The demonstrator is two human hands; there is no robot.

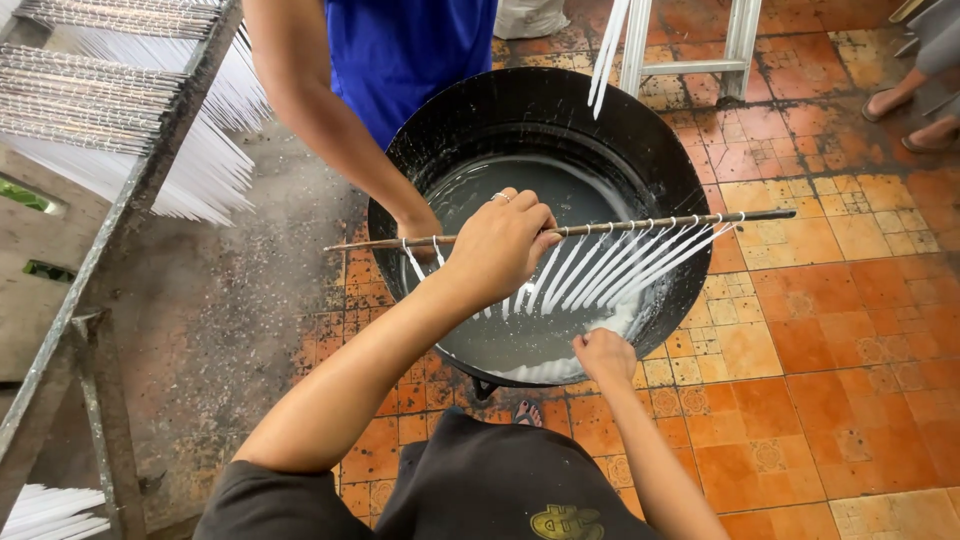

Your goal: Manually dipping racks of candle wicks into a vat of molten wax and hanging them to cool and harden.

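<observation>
Holding the rod (pixel 620 227) level, your left hand (pixel 503 243) grips it; right hand (pixel 603 354) pinches candles (pixel 610 268) toward six o'clock over the pan (pixel 440 130).

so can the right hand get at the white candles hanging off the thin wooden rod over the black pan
Probably yes: the right hand sits at the black pan's near rim, just below the white candles, nothing between; the left hand grips the rod.
</observation>
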